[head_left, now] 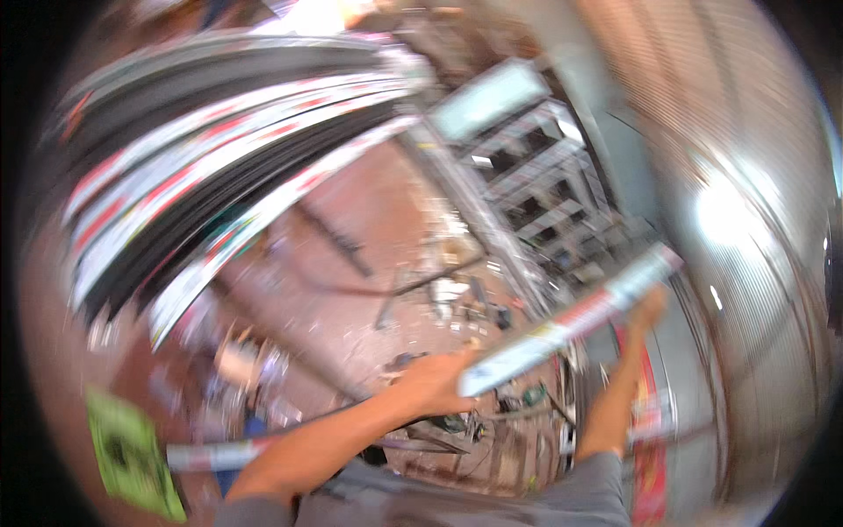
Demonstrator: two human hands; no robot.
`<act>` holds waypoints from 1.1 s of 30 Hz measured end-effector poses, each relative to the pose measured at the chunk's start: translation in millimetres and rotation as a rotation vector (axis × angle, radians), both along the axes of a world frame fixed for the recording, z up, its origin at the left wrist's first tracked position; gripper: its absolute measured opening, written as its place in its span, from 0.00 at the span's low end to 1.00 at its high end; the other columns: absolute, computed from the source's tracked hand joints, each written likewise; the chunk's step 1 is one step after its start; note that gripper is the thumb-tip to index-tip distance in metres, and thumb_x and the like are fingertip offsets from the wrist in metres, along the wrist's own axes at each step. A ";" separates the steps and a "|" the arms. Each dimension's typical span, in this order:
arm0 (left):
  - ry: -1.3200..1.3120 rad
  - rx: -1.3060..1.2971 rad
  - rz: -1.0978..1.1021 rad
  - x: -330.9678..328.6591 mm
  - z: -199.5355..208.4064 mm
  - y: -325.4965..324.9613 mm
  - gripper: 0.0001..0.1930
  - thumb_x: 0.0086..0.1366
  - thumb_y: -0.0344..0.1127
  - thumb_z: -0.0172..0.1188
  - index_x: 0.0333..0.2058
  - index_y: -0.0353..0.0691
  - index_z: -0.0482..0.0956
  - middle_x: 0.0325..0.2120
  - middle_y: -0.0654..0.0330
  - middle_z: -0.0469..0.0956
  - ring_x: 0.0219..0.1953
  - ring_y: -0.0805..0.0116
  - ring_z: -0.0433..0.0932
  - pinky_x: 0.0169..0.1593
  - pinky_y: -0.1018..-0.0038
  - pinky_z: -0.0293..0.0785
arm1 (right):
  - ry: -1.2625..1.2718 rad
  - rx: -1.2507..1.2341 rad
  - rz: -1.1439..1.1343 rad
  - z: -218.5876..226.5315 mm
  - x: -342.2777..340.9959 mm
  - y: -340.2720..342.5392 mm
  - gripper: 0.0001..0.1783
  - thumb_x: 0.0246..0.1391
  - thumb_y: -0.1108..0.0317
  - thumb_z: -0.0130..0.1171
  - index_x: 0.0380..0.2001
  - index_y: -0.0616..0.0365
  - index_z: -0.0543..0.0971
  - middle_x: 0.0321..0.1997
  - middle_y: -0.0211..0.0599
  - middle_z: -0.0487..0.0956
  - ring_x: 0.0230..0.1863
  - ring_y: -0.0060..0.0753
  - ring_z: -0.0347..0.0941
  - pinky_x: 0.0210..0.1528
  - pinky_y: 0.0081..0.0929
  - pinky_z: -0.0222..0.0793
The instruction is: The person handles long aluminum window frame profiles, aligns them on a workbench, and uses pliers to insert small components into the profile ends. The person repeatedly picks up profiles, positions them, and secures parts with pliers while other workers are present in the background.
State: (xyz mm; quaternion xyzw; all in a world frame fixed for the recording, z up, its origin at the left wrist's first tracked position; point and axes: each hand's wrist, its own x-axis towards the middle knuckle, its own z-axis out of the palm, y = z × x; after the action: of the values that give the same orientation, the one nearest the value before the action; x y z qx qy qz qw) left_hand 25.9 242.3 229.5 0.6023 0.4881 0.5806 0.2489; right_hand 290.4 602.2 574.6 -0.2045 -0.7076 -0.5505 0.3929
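Observation:
A long straight bar [571,322], wrapped in white film with red marks, slants across in front of me, its right end farther away. My left hand [439,384] grips its nearer left end, fingers partly hidden behind it. Close to the far end, my right hand [648,310] is closed on the bar's lower side. Motion blur smears both hands and the bar, so finger detail is lost.
Several long film-wrapped strips [211,132] are stacked at the upper left. Beyond the bar stands a metal frame or rack [536,167]. Corrugated sheeting [738,158] walls the right side. Scraps clutter the reddish floor [378,202]; a green panel [132,452] is at lower left.

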 end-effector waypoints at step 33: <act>0.160 -0.244 0.030 1.1 1.3 -26.7 0.48 0.46 0.45 0.75 0.65 0.33 0.65 0.40 0.36 0.84 0.44 0.37 0.85 0.48 0.54 0.81 | 0.561 -0.736 -0.322 -105.0 -52.4 -96.9 0.18 0.68 0.55 0.48 0.35 0.59 0.76 0.33 0.59 0.84 0.38 0.67 0.82 0.42 0.61 0.74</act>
State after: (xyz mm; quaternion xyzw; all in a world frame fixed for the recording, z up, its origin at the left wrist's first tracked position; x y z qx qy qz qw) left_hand 27.0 215.5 230.8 0.6044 0.5823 0.4707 0.2722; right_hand 238.0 505.2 469.6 -0.5770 -0.6815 -0.2415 0.3799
